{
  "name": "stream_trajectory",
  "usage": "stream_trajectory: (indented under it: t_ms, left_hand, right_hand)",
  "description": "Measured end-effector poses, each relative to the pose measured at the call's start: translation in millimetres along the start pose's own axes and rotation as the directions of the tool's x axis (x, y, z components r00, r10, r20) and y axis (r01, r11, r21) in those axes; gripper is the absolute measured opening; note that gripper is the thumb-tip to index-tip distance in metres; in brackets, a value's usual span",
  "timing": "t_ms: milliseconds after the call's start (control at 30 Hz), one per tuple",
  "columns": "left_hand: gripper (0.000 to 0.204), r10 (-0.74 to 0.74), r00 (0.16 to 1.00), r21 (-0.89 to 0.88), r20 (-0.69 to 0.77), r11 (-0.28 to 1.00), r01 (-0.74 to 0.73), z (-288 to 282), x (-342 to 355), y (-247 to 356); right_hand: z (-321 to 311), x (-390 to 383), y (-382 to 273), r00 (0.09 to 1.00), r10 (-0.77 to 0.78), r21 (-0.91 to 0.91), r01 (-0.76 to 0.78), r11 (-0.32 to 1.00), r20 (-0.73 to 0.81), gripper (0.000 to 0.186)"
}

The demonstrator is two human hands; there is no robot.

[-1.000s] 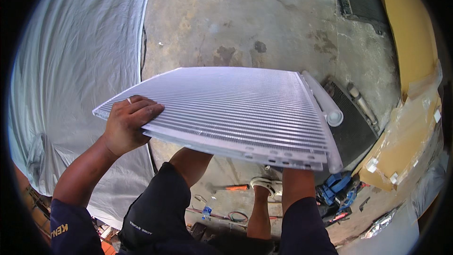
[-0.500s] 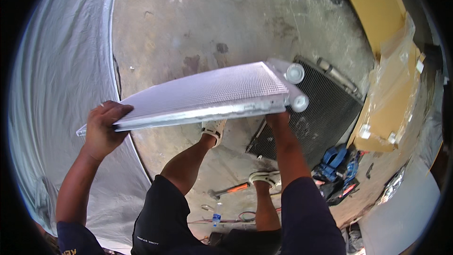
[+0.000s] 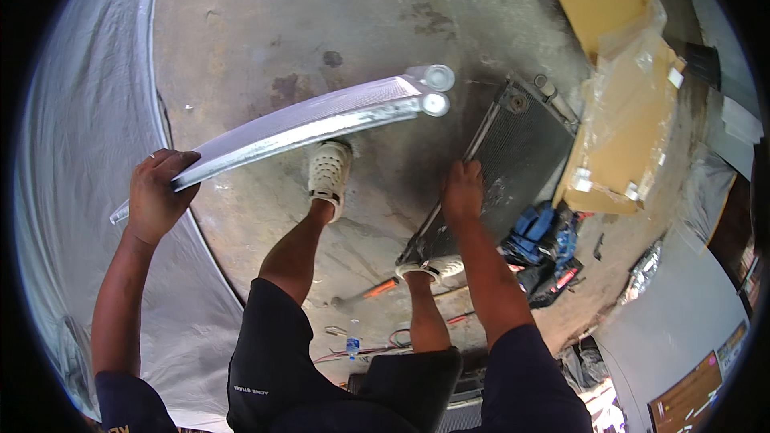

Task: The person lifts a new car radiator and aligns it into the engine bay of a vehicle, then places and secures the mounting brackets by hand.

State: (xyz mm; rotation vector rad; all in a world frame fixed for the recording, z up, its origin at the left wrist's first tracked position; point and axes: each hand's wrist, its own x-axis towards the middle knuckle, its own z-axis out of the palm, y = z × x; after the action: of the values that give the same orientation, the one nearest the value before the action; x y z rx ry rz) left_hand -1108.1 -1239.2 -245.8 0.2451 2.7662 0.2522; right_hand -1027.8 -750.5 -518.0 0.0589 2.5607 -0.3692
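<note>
My left hand (image 3: 156, 196) grips the near left end of a silver radiator (image 3: 297, 132), thumb and fingers closed over its edge. This radiator is held up above the floor, slanting toward the far right. Two round pipe ends show at its far end. My right hand (image 3: 463, 196) is closed on the left edge of a dark, dirty radiator (image 3: 525, 164). That one is tilted, its left edge raised. Part of my fingertips is hidden behind the hand. A cylindrical tube runs along its far right end.
Flattened cardboard (image 3: 618, 136) with clear plastic lies at the right. Blue and black bag-like items (image 3: 541, 240) sit near my right forearm. By my feet are an orange-handled hammer (image 3: 373, 289), a water bottle (image 3: 353, 346) and cables. A grey sheet (image 3: 88, 128) covers the left side.
My right hand has left the silver radiator and moved down to the dark radiator, whose left edge has come up. My left hand still holds the silver one, now shifted left.
</note>
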Motion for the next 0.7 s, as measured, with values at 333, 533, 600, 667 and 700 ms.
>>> stream_trajectory:
  t_ms: [333, 533, 600, 667, 700]
  left_hand:
    - [0.023, -0.002, 1.000, -0.027, 0.011, 1.000, 0.002, -6, -5, 6]
    - [0.015, -0.035, 0.998, -0.014, 0.046, 0.999, 0.036, -9, -9, 3]
    - [0.015, -0.022, 1.000, -0.016, 0.018, 1.000, 0.023, -8, -13, 2]
    - [0.013, -0.034, 0.999, -0.025, 0.033, 0.999, 0.035, -10, -16, 5]
    - [0.013, -0.012, 1.000, -0.041, 0.012, 0.999, 0.012, -7, -8, 9]
  right_hand:
    - [-133, -130, 122, 0.589, 0.807, 0.445, -0.716, 0.538, -0.028, 0.063]
    - [-190, -167, 141, 0.701, 0.693, 0.728, -0.563, 0.391, 0.170, 0.035]
    - [-217, -184, 122, 0.714, 0.645, 0.808, -0.534, 0.249, 0.273, 0.033]
    - [-229, -198, 104, 0.700, 0.636, 0.826, -0.538, 0.171, 0.324, 0.036]
    - [-220, -207, 115, 0.819, 0.523, 0.902, -0.385, 0.194, 0.237, 0.042]
